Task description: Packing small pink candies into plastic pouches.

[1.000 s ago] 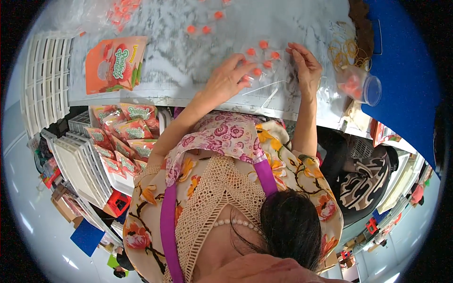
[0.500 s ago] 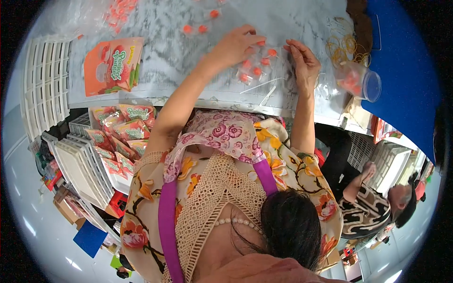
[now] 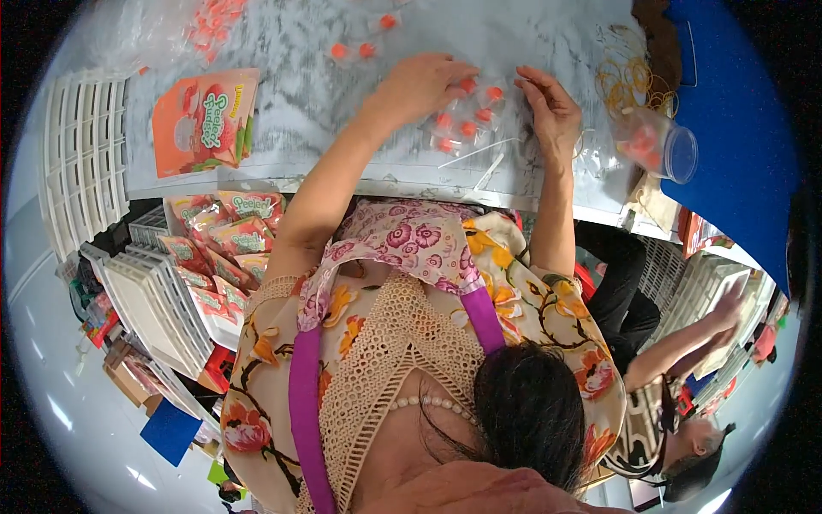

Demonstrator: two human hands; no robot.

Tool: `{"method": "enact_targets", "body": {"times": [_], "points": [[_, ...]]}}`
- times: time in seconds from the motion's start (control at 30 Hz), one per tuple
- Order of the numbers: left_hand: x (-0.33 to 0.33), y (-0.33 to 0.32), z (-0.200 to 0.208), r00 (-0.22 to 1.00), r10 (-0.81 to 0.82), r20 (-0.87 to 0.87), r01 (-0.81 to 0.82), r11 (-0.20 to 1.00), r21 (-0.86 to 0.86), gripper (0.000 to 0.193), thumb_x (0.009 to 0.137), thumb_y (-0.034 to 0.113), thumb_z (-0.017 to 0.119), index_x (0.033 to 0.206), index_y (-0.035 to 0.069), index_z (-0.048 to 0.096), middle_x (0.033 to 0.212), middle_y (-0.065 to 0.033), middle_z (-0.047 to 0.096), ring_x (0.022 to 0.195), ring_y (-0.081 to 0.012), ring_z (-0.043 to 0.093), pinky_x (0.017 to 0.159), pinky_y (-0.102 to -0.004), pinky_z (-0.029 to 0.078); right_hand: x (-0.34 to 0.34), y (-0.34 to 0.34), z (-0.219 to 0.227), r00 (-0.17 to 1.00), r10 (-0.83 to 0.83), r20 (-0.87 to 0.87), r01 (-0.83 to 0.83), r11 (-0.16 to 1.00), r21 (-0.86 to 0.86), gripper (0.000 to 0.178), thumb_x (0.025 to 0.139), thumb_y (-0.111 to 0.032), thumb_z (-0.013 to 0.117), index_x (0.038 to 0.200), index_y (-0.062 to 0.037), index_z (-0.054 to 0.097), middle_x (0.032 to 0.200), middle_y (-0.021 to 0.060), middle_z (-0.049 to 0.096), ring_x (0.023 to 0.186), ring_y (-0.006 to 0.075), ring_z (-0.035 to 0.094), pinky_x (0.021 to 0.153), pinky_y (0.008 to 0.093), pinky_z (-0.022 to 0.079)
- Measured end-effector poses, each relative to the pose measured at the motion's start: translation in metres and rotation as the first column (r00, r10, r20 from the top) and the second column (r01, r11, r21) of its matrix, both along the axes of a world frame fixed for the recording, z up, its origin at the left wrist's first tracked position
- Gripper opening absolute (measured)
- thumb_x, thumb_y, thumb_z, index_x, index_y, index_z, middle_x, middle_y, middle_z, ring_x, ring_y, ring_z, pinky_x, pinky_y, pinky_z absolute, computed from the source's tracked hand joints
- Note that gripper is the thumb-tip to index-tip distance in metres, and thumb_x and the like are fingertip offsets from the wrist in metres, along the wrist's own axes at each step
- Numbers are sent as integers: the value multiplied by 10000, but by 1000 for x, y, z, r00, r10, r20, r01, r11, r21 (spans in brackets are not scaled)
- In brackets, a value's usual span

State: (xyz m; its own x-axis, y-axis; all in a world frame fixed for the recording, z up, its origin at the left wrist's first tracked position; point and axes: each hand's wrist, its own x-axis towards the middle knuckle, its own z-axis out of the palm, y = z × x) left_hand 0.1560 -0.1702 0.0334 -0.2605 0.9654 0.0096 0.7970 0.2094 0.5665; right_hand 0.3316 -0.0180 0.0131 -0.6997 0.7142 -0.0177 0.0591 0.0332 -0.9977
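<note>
Several small red-orange candies in clear wrappers (image 3: 468,128) lie in a loose cluster on the grey table, between my two hands. My left hand (image 3: 425,86) reaches in from the left, palm down with its fingers stretched out. Its fingertips rest at the topmost candy (image 3: 467,86) of the cluster, and part of the fingers' underside is hidden. To the right of the candies is my right hand (image 3: 552,103), its fingers loosely bent and the thumb apart from the forefinger. Nothing shows between them. Two thin white strips (image 3: 488,171) lie just below the cluster.
An orange-red printed pouch (image 3: 205,122) lies at left; filled pouches (image 3: 227,257) sit in a crate below the table edge. A clear jar (image 3: 655,147) of candies lies tipped at right beside rubber bands (image 3: 629,84). More candies (image 3: 366,50) lie farther back. A co-worker (image 3: 659,411) is at lower right.
My left hand has shifted slightly left and its fingers lie flatter; the right hand has barely moved. The candies are nearly where they were. At the right, the co-worker's arm has swung outward.
</note>
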Motion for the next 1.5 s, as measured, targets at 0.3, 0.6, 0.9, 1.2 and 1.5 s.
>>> {"method": "enact_targets", "body": {"times": [0.3,0.6,0.9,1.2,1.5], "points": [[-28,39,-6,920,375,-112,-362,925,116,300,837,298,637,1052,89,629,942,-116,669,843,-294,651,713,-405,502,-2,-5,5,998,24,58,-31,992,121,222,914,-61,566,1106,-28,671,1009,53,690,930,117,641,786,208,467],[1,-40,18,999,-53,11,53,998,-26,598,698,320,779,1237,138,596,1279,-137,505,1132,-295,504,952,-387,430,1,-1,0,999,10,38,-13,996,88,215,919,-72,565,1100,-25,672,1005,56,693,930,118,642,789,207,467],[34,-56,5,992,114,47,-119,987,112,714,607,308,835,1228,77,570,1230,-146,504,1140,-328,475,952,-393,434,-2,-5,8,989,117,86,-136,952,272,248,921,-38,529,1137,-17,648,1096,92,670,989,140,624,843,218,460],[10,-64,10,961,260,97,-273,948,162,541,756,225,737,1245,68,568,1187,-185,540,1072,-333,548,928,-385,448,-14,-11,24,916,337,218,-401,809,430,339,893,24,507,1214,-35,598,1239,113,597,1052,228,608,908,317,470],[-82,-72,-6,838,538,92,-544,837,52,436,810,219,678,1216,78,609,1035,-166,596,916,-299,594,800,-386,475,-130,-4,-3,951,211,227,-305,507,806,393,869,-26,538,1255,-91,574,1263,121,578,1122,299,543,956,361,434]]}}
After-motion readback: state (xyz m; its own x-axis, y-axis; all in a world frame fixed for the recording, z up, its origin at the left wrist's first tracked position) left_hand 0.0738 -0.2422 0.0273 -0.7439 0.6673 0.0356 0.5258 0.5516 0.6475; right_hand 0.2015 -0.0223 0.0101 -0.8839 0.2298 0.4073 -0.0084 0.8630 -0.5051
